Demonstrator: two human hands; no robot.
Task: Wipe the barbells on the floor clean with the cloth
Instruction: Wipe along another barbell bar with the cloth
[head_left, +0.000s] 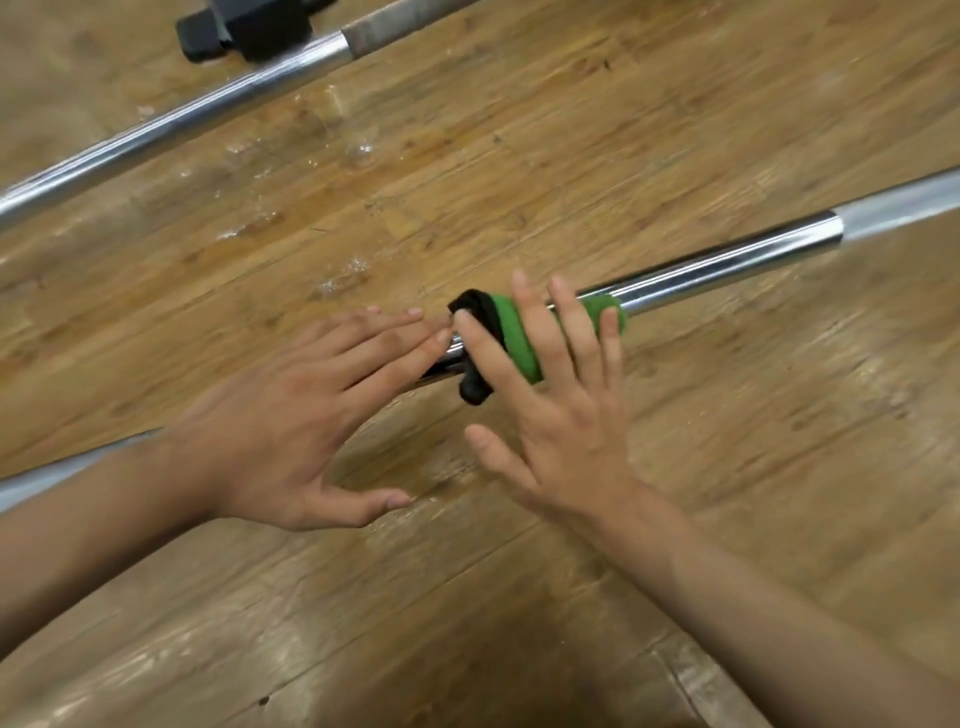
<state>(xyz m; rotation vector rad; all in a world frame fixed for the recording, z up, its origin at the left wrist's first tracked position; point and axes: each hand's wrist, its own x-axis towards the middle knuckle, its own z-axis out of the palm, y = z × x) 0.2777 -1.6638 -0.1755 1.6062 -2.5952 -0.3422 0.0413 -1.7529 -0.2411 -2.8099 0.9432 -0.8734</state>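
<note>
Head view — barbell (727, 264) diagonal, lower-left to upper-right

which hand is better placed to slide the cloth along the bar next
Right, probably. The right hand has straight fingers lying across the green and black cloth on the near barbell. The left hand reaches only the bar beside the cloth's black end.
</note>
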